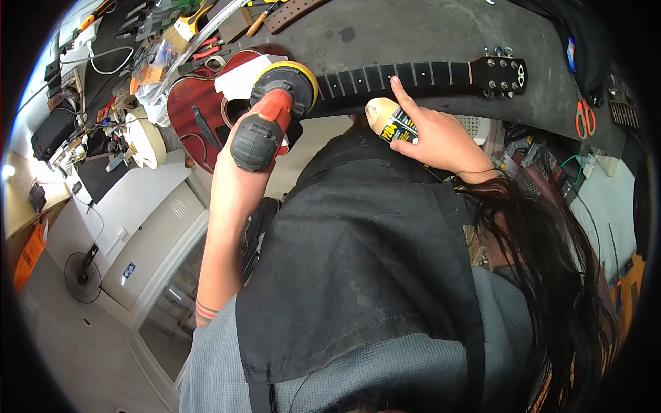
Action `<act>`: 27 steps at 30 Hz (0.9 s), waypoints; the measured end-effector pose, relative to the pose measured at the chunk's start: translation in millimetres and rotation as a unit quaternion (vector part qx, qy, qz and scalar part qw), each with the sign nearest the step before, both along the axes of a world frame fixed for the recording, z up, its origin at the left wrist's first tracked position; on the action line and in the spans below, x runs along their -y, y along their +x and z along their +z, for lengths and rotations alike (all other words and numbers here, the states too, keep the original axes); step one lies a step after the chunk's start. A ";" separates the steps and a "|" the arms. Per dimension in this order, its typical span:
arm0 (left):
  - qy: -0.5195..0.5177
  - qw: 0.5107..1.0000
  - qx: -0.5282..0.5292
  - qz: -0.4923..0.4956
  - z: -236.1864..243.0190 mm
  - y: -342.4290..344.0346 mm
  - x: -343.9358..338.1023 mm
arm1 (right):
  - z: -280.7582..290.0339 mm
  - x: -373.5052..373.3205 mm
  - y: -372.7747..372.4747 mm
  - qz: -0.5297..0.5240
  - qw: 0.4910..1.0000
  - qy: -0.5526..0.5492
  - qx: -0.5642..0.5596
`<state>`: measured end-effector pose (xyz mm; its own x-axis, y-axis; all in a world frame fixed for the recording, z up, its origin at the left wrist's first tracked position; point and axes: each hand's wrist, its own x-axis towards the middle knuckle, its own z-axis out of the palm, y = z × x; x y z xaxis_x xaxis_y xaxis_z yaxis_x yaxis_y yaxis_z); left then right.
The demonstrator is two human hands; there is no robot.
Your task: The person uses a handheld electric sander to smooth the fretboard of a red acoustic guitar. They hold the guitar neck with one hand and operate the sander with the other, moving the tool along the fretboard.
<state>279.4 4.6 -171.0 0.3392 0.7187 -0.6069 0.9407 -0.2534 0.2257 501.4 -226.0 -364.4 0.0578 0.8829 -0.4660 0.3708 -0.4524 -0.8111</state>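
Observation:
My left hand point(226, 154) is closed around a red-and-black cordless polisher point(274, 110). Its round pad with a yellow rim is over the guitar body, near the neck; whether it touches is unclear. In my right hand point(446, 139) is a tan bottle point(383, 115) with a black label, tilted, with the index finger stretched toward the fretboard. A dark red acoustic guitar point(187, 103) lies face up on the bench, its dark fretboard point(375, 78) running right to a black headstock point(508, 73). White paper point(237, 79) covers part of the body.
Orange-handled scissors point(584, 120) lie at the bench's right end. Behind the guitar body are a paintbrush point(183, 31), red pliers point(208, 49) and a long metal ruler point(222, 18). A cluttered side table with a cream guitar-shaped body point(142, 141) stands left.

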 end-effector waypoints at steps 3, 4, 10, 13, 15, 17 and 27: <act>0.002 1.000 0.018 0.010 2.2 2.2 6.4 | -3.2 0.6 -1.9 -0.004 1.000 0.013 0.000; 0.004 1.000 0.025 0.015 2.5 3.0 8.4 | -5.2 1.8 -2.4 -0.007 1.000 0.024 0.001; -0.007 1.000 0.003 -0.013 -10.9 -29.8 9.2 | -5.7 2.5 -3.1 -0.009 1.000 0.021 0.003; -0.009 1.000 -0.004 -0.003 -11.8 -30.0 15.8 | -3.9 1.9 -2.8 -0.007 1.000 0.006 -0.003; 0.000 0.999 0.010 -0.038 -14.8 -35.9 16.1 | -4.1 2.3 -2.4 -0.013 1.000 0.016 -0.006; -0.011 1.000 -0.001 -0.026 -13.0 -32.1 18.0 | -5.7 2.4 -3.0 -0.014 1.000 0.022 -0.008; 0.004 1.000 0.015 -0.017 -14.6 -26.2 5.8 | -0.1 0.2 -1.1 -0.008 1.000 0.000 -0.011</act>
